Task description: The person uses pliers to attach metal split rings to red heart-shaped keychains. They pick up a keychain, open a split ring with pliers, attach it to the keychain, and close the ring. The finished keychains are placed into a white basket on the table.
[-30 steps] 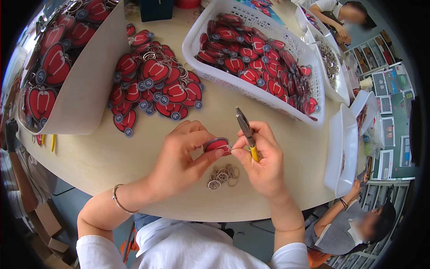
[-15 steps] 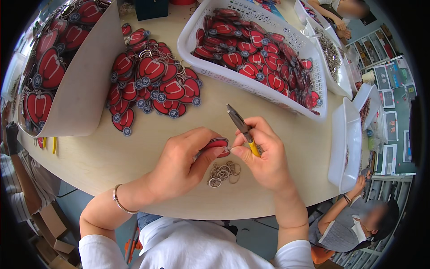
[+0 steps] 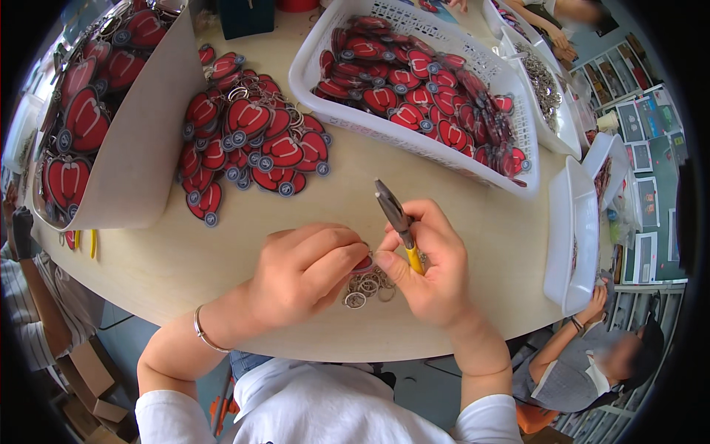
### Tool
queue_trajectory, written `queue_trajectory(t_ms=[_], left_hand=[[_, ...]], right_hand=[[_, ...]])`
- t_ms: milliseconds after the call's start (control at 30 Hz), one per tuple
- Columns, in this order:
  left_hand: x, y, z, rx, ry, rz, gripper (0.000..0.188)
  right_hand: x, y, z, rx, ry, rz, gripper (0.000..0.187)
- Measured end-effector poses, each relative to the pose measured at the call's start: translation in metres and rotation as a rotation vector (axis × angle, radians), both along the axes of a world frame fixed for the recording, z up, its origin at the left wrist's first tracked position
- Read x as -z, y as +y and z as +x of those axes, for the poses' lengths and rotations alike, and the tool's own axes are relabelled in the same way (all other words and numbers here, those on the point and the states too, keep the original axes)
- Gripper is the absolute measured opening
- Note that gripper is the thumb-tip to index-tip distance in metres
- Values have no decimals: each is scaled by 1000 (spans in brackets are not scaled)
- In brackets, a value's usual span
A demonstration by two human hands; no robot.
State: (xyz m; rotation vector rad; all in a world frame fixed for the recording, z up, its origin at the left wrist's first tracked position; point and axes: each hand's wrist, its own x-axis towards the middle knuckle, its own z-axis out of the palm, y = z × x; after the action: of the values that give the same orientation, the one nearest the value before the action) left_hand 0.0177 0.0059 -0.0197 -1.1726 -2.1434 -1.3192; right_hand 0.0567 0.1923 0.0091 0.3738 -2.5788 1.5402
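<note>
My left hand (image 3: 303, 270) is closed around a red plastic charm (image 3: 362, 264) with a dark edge, mostly hidden by the fingers. In my right hand (image 3: 436, 274) is a pair of pliers (image 3: 396, 214) with yellow handles, its dark jaws pointing up and away from the charm. The right thumb and index finger meet at the charm's end, close to the left fingertips. Whatever small part they pinch there is too small to make out. Right below the hands, several metal key rings (image 3: 356, 300) lie in a small heap on the table.
Beyond my hands lies a pile of red keychains (image 3: 251, 140). A tall off-white bin (image 3: 144, 159) of keychains stands left; a white perforated basket (image 3: 414, 140) of red charms stands far right. White trays (image 3: 571, 237) line the right edge. Other people sit around the table.
My left hand has rolled over, its back now upward and fingers covering more of the charm. My right hand has moved slightly nearer me, pliers still in it.
</note>
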Motion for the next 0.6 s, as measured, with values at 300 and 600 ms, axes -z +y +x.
queue_trajectory(t_ms=[300,600], left_hand=[[-2,-2,0,-82,-144,112,23],[-3,-4,-3,-150,-219,225,20]], right_hand=[[-1,-5,2,117,86,126,12],[7,30,18,-118,-150,553,21]])
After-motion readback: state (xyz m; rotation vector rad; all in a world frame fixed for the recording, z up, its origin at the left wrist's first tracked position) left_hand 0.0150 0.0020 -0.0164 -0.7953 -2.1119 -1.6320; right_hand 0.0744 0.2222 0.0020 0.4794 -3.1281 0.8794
